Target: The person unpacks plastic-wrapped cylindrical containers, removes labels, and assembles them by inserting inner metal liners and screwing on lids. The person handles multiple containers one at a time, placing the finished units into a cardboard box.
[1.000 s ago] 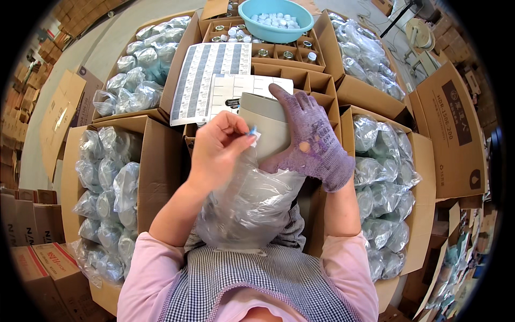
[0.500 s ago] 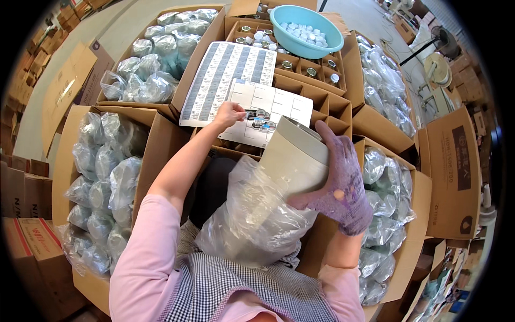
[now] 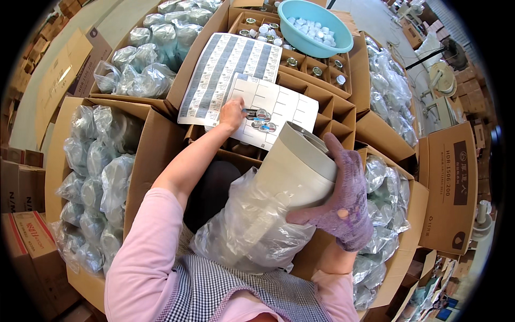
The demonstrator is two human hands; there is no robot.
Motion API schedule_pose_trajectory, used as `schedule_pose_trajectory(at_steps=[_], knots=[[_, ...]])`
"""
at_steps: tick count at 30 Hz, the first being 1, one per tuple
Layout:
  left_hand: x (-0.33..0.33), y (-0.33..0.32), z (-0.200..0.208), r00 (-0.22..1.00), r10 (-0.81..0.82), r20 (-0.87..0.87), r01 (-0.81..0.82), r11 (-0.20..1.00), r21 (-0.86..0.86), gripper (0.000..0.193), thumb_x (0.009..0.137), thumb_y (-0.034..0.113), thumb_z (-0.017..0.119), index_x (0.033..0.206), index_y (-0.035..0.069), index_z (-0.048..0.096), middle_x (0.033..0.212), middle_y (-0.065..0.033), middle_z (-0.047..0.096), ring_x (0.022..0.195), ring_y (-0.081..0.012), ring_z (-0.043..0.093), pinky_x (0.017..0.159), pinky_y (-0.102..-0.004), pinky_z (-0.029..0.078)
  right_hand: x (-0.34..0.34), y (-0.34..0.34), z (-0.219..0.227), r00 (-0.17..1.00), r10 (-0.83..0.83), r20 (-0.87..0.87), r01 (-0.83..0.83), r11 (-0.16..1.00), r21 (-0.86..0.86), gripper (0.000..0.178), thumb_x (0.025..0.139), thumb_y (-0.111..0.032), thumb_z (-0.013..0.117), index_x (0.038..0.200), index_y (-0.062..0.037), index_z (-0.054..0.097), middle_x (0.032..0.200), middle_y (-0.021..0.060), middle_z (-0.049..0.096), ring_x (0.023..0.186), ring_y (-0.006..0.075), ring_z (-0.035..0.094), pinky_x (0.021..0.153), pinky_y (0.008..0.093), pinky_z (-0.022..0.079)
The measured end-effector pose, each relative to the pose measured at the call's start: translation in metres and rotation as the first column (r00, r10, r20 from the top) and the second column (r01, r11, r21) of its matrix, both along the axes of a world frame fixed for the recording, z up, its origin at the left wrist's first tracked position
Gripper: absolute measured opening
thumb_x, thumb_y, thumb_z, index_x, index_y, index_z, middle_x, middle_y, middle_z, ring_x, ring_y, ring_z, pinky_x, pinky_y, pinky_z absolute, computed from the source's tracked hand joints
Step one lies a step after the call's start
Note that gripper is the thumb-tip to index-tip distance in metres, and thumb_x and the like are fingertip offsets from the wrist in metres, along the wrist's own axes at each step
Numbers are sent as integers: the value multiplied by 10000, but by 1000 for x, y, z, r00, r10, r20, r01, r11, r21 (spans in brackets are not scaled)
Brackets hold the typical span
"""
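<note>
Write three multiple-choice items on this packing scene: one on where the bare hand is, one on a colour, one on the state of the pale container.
1. Where is the left hand?
A. on the sticker sheet
B. inside the basin
C. on the floor

2. What colour is the basin of small caps?
A. red
B. turquoise
C. black

3. How is the pale cylindrical container?
A. lying flat in a box
B. standing alone on a carton
C. held by the gloved right hand, partly in a clear plastic bag

Answers: 1 A, its fingers rest by the round stickers on the white sheet. 2 B, the bowl at the top is turquoise. 3 C, the purple glove grips it while the bag covers its lower end.
</note>
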State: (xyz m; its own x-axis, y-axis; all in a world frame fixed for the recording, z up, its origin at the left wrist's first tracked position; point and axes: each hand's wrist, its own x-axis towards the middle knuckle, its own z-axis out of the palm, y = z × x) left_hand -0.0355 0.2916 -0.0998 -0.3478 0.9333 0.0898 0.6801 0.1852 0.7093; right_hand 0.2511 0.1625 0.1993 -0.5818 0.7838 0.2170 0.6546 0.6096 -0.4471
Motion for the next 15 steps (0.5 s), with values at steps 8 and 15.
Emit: schedule_pose_trajectory(at_steps=[8, 15], knots=[[-9, 9, 12, 1000, -10, 2, 10, 996, -86, 280, 660, 107, 848, 821, 46, 627, 863, -173, 687, 853, -376, 662, 741, -441, 514, 4, -4, 1, 999, -32, -19, 32, 999, -13, 1281, 257, -308, 916, 1407, 2, 445, 1146, 159, 597, 1059, 351, 552, 966, 441, 438], [-18, 7, -13, 982, -174, -76, 174, 985, -4, 162, 665, 93, 821, 730, 29, 686, 775, -178, 689, 781, -368, 671, 735, -436, 529, 0, -5, -1, 999, -50, 14, 50, 998, 26, 1250, 267, -264, 904, 1402, -2, 453, 1148, 149, 606, 1055, 344, 558, 956, 427, 454]])
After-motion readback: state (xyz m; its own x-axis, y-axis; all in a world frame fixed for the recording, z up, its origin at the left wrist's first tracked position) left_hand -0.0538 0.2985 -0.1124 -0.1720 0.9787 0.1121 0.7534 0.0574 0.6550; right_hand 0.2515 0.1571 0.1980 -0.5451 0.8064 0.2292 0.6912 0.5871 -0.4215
